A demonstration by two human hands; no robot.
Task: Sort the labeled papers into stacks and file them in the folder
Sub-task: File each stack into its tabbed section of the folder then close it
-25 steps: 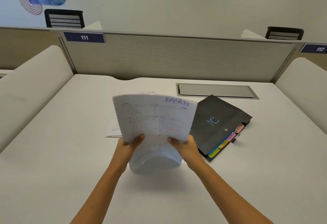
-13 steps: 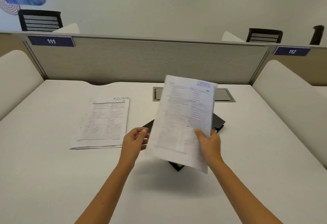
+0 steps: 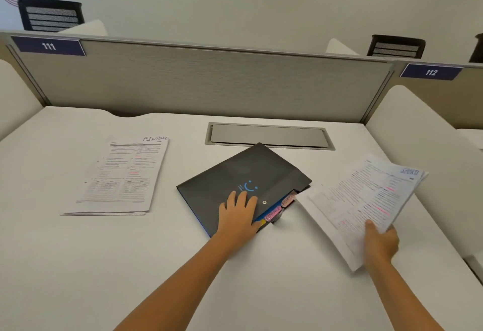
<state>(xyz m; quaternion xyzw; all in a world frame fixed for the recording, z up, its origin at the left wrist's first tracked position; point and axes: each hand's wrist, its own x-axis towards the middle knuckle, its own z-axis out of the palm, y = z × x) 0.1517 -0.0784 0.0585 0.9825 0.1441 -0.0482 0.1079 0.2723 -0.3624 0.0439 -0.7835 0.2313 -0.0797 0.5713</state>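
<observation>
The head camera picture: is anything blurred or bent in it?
In the head view, the SPORTS papers in the right hand look motion-smeared; the FINANCE stack and folder under the left hand are sharper; the wide lens bows the partition.

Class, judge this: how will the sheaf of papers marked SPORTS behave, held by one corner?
The SPORTS papers probably sag: thin sheets, gripped only at the near edge by the right hand. The far corners fan apart, so sheets may slip loose.
</observation>
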